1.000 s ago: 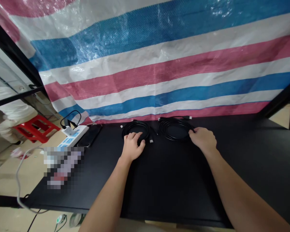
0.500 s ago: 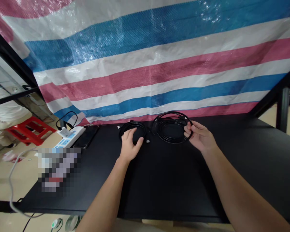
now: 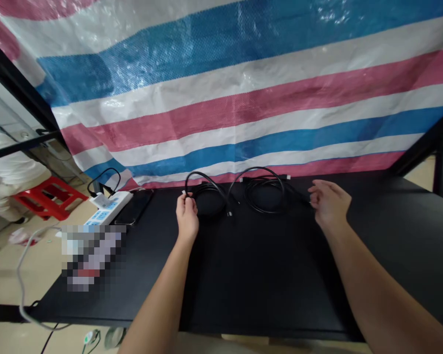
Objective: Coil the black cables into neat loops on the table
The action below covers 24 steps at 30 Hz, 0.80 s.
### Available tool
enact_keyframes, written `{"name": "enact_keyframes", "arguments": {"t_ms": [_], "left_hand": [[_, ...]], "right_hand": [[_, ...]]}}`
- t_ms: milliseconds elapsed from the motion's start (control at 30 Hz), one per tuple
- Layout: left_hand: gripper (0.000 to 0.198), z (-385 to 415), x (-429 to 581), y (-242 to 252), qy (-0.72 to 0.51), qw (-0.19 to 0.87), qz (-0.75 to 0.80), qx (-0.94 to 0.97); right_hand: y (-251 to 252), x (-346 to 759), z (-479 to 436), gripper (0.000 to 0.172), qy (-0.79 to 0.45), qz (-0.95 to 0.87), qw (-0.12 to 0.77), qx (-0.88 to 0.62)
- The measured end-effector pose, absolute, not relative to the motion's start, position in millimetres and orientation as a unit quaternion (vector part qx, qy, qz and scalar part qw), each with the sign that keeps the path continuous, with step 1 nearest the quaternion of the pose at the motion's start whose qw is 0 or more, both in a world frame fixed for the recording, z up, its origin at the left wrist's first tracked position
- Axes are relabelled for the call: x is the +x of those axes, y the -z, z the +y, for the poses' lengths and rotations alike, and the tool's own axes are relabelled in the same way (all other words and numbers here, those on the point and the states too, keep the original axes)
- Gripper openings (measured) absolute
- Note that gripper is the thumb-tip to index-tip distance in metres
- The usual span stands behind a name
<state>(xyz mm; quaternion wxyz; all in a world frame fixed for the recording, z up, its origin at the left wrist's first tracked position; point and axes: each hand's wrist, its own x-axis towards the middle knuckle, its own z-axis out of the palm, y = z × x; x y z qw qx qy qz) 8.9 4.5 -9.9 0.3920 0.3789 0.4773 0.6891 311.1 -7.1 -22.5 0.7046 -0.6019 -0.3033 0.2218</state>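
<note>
Black cables on the desk, two loose coils side by side near the far edge. My left grip is pinched narrow on the plug end of the left coil, lifting a loop of it up off the coil. My right grip is open wide with relaxed fingers, right by a strand trailing off the right coil, can't tell if it's touching. Over toward the far left corner there's a power strip with a phone beside it, and a striped tarp hangs behind.
</note>
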Motion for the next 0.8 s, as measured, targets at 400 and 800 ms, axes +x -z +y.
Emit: {"name": "enact_keyframes", "arguments": {"t_ms": [400, 800], "left_hand": [[0.014, 3, -8, -20, -0.675, 0.567, 0.438, 0.175], [0.012, 8, -16, -7, -0.702, 0.443, 0.520, 0.204]], "right_hand": [[45, 308, 0, 0.025, 0.013, -0.524, 0.313, -0.792], [38, 318, 4, 0.012, -0.221, -0.328, 0.618, -0.680]]}}
